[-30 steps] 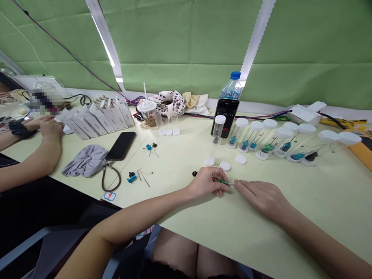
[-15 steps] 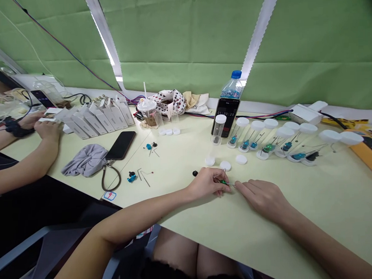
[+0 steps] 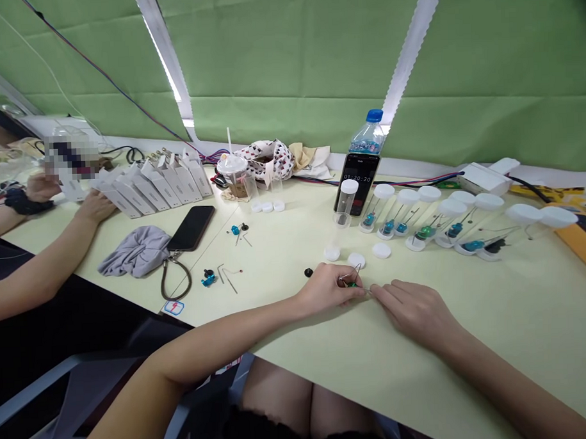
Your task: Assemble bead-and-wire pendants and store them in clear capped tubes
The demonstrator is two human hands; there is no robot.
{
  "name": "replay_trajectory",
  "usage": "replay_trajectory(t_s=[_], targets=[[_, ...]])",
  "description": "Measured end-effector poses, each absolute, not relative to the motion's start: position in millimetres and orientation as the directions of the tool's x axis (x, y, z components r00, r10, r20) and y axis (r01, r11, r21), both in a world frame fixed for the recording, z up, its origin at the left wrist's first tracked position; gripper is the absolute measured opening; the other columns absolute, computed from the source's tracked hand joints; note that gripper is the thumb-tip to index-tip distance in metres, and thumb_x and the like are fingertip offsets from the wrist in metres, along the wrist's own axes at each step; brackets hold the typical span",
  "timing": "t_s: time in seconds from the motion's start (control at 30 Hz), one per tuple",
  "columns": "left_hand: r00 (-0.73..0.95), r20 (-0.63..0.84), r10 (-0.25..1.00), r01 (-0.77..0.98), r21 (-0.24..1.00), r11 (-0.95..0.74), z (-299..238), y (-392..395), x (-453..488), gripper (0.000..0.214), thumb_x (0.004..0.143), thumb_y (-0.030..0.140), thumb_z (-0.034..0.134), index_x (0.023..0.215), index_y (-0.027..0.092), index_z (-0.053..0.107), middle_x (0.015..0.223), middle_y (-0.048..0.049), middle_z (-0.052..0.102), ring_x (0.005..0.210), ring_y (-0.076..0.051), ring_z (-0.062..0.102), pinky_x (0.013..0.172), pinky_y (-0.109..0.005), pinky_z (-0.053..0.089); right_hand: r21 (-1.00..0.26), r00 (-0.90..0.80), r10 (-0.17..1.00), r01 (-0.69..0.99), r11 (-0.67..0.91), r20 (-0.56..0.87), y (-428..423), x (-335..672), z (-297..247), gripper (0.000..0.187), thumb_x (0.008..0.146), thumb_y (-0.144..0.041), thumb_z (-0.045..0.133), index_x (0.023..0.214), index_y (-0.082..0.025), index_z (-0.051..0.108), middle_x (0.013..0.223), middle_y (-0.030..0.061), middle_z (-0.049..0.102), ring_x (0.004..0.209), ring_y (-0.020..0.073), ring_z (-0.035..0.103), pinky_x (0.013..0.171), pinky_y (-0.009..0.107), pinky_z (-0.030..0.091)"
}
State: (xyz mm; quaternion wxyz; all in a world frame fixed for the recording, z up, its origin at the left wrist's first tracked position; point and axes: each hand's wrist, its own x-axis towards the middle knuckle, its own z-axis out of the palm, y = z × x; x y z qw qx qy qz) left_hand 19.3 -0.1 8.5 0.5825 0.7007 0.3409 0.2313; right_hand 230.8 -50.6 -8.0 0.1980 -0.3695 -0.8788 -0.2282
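My left hand (image 3: 327, 285) is closed around a small green metal part (image 3: 352, 284), low over the table. Thin metal wire or rod pieces stick up from between its fingers. Close by on the right, my right hand (image 3: 416, 305) pinches a thin metal rod (image 3: 367, 291) that points toward the green part; its exact kind is too small to tell. A black round part (image 3: 308, 272) lies just beyond my left wrist. Three white caps, one of them this cap (image 3: 381, 250), sit behind my hands.
Clear tubes with white lids (image 3: 424, 233) holding blue and green parts line the right. A phone (image 3: 358, 185) leans on a water bottle (image 3: 368, 137). At left are blue parts (image 3: 208, 281), hex keys (image 3: 228, 278), another phone (image 3: 192, 227), white boxes (image 3: 152, 186) and a co-worker's hands (image 3: 96, 206).
My left fingers have shifted slightly around the green part, while my right hand stays almost in place. The co-worker's nearer hand has moved right, toward the white boxes.
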Motion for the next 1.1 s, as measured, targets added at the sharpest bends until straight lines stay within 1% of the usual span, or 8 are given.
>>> replay_trajectory(t_s=[0.1,0.23,0.4,0.5,0.6,0.77,0.93,1.1], targets=[[0.646,-0.045,0.762,0.267,0.949,-0.170,10.1,-0.1,19.4,0.017,0.079,0.033,0.064,0.076,0.016,0.063,0.055,0.0051,0.052,0.051,-0.008,0.047,0.056,-0.021,0.037,0.195,-0.611,0.595,0.765,0.613,0.522,-51.5,229.8,-8.5,0.024,0.089,-0.007,0.049,0.075,-0.017,0.065,0.051,-0.0025,0.050,0.050,0.0107,0.044,0.051,0.028,0.025],[0.637,-0.019,0.771,0.329,0.911,-0.249,12.0,0.6,19.7,0.013,0.078,0.029,0.064,0.074,0.016,0.064,0.057,0.0048,0.053,0.055,-0.008,0.044,0.057,-0.021,0.034,0.036,-0.543,0.679,0.793,0.608,0.494,-52.5,229.9,-13.6,0.024,0.094,-0.014,0.045,0.084,-0.018,0.067,0.056,-0.0013,0.058,0.052,0.0110,0.052,0.050,0.026,0.028],[0.643,-0.002,0.766,0.270,0.937,-0.224,9.8,0.3,19.5,0.013,0.079,0.028,0.063,0.074,0.016,0.065,0.056,0.0047,0.051,0.053,-0.007,0.044,0.055,-0.021,0.034,-0.059,-0.515,0.710,0.789,0.611,0.480,-52.2,228.7,-17.2,0.022,0.097,-0.022,0.045,0.092,-0.018,0.066,0.070,0.0019,0.069,0.059,0.0119,0.061,0.056,0.025,0.037],[0.639,-0.048,0.767,0.211,0.971,-0.115,8.0,0.6,19.3,0.017,0.078,0.032,0.063,0.075,0.015,0.063,0.054,0.0052,0.050,0.048,-0.007,0.045,0.051,-0.021,0.036,0.031,-0.551,0.656,0.777,0.628,0.516,-51.1,228.9,-13.9,0.020,0.097,-0.026,0.049,0.098,-0.016,0.066,0.072,0.0027,0.069,0.062,0.0130,0.062,0.058,0.026,0.040],[0.617,-0.096,0.781,0.164,0.986,-0.009,6.5,3.6,19.0,0.024,0.076,0.038,0.066,0.073,0.014,0.062,0.055,0.0037,0.052,0.048,-0.008,0.047,0.049,-0.022,0.040,0.221,-0.649,0.550,0.728,0.648,0.526,-50.4,231.6,-6.6,0.020,0.093,-0.028,0.056,0.104,-0.013,0.065,0.073,0.0037,0.067,0.065,0.0147,0.061,0.061,0.028,0.040],[0.605,-0.087,0.792,0.088,0.995,0.041,1.9,10.9,18.3,0.033,0.071,0.043,0.071,0.074,0.012,0.062,0.056,0.0022,0.055,0.045,-0.008,0.048,0.048,-0.023,0.044,0.488,-0.769,0.460,0.638,0.596,0.443,-51.9,236.4,5.5,0.031,0.086,-0.003,0.057,0.116,-0.010,0.062,0.087,0.0073,0.069,0.078,0.0185,0.061,0.072,0.032,0.043],[0.636,-0.129,0.760,0.081,0.992,0.100,-1.8,10.5,20.4,0.039,0.068,0.047,0.074,0.075,0.011,0.062,0.059,0.0012,0.058,0.046,-0.008,0.052,0.048,-0.023,0.047,0.581,-0.829,0.402,0.560,0.591,0.390,-54.6,236.8,6.2,0.032,0.084,0.000,0.056,0.115,-0.006,0.063,0.083,0.0086,0.068,0.074,0.0184,0.059,0.069,0.034,0.044],[0.660,-0.174,0.731,0.107,0.985,0.138,-0.1,6.4,22.8,0.044,0.063,0.050,0.077,0.073,0.011,0.060,0.058,0.0010,0.059,0.046,-0.009,0.055,0.048,-0.024,0.048,0.596,-0.834,0.395,0.551,0.585,0.384,-57.5,234.7,2.9,0.027,0.086,-0.002,0.056,0.110,-0.008,0.065,0.079,0.0073,0.067,0.071,0.0171,0.059,0.066,0.033,0.045]])
